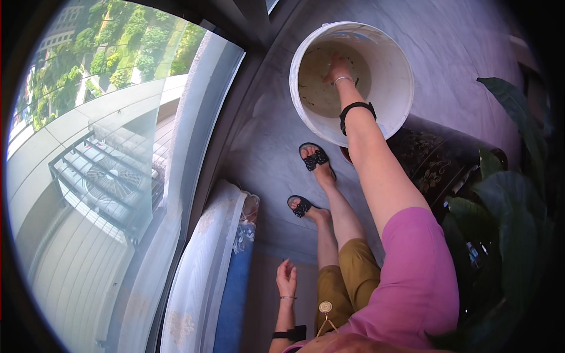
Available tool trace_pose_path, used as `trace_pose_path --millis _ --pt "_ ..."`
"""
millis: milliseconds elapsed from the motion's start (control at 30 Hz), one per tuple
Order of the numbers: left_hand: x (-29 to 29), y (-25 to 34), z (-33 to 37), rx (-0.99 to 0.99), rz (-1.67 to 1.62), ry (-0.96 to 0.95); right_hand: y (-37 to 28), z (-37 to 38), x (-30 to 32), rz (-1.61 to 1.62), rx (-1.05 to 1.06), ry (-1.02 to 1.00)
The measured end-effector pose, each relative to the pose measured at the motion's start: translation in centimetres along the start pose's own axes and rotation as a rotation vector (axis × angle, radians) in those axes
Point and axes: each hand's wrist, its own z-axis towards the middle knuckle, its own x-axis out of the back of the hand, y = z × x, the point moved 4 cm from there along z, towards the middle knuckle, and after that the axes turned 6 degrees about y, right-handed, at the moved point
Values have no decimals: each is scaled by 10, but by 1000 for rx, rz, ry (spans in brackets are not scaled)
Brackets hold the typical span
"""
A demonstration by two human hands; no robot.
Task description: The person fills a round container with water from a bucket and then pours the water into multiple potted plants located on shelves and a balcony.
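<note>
My right arm reaches down into a large white bucket [393, 82] with murky, yellowish-brown water [315, 97] at its bottom. Inside it, my right hand [338, 69] is at the water, with dark bits floating around. Its thumb and fingers look apart, though the fingertips blur into the water. I can make out nothing held there. At my left side, well away from the bucket, my left hand [286, 277] hangs with loosely bent, parted fingers and holds nothing. Each arm wears a bracelet and a black band.
A window [118, 147] fills the left, with an outdoor fan unit beyond it. A white lace curtain [203, 259] and a blue cloth [235, 294] hang beside it. My sandalled feet [313, 157] stand on grey floor. A dark patterned pot [432, 159] and leafy plant [512, 206] are right.
</note>
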Motion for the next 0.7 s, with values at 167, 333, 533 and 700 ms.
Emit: trace_pose_path --millis 167,333,533,700 --pt "0 7 5 18 -8 8 2 0 -5 14 5 27" --pt "0 12 8 24 5 -2 5 3 -8 50 12 48" --pt "0 12 9 39 15 -8 5 0 -7 125 9 78" --pt "0 9 13 38 -2 -8 8 1 -4 152 8 105"
